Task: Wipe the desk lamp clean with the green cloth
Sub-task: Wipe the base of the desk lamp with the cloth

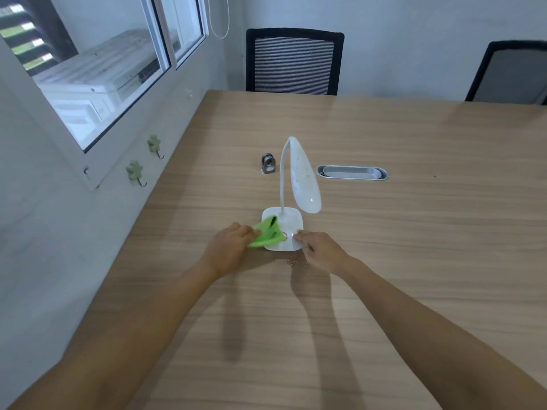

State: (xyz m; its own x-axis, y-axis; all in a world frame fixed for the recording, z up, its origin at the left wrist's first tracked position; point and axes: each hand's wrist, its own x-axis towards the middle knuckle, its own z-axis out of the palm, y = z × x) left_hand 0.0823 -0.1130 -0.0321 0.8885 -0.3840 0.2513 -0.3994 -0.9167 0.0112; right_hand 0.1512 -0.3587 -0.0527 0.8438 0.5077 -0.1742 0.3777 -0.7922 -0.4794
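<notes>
A white desk lamp (305,184) stands on the wooden table (414,232), its curved neck rising from a square white base (291,223) and its oval head speckled with dark specks. My left hand (229,250) grips the green cloth (268,232), which lies bunched over the left part of the base. My right hand (321,250) rests at the base's right front corner, fingertips touching its edge. A pink ring button on the base is half hidden by the cloth.
Small brown crumbs (297,263) lie on the table just in front of the base. Behind the lamp are a small metal clamp (268,164) and an oval metal cable tray (352,172). Two black mesh chairs (294,63) stand at the far edge. A wall with window runs along the left.
</notes>
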